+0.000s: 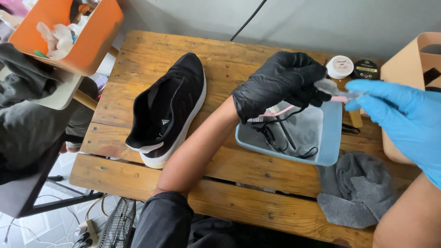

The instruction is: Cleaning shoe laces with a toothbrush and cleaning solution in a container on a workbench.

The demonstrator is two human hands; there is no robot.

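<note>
Two gloved hands hold a small brush above a tray on a wooden slatted surface (257, 174).

The left hand (280, 85), in a black glove, has its grip closed around the pink-handled brush with pale bristles (275, 111), held over the light blue rectangular plastic tray (333, 138). The right hand (404, 119), in a blue glove, pinches a grey tuft and clear tip (335, 88) at the far end of the brush between thumb and forefinger; its remaining fingers are loosely extended. Black laces (275, 138) lie in the tray's shallow water. A black mesh sneaker with a white sole (167, 110) rests on its side well left of the tray. A crumpled grey cloth (356, 190) lies just beside the tray's near right corner. Two round tins, one white (340, 67) and one black (366, 69), sit behind the tray.
</note>
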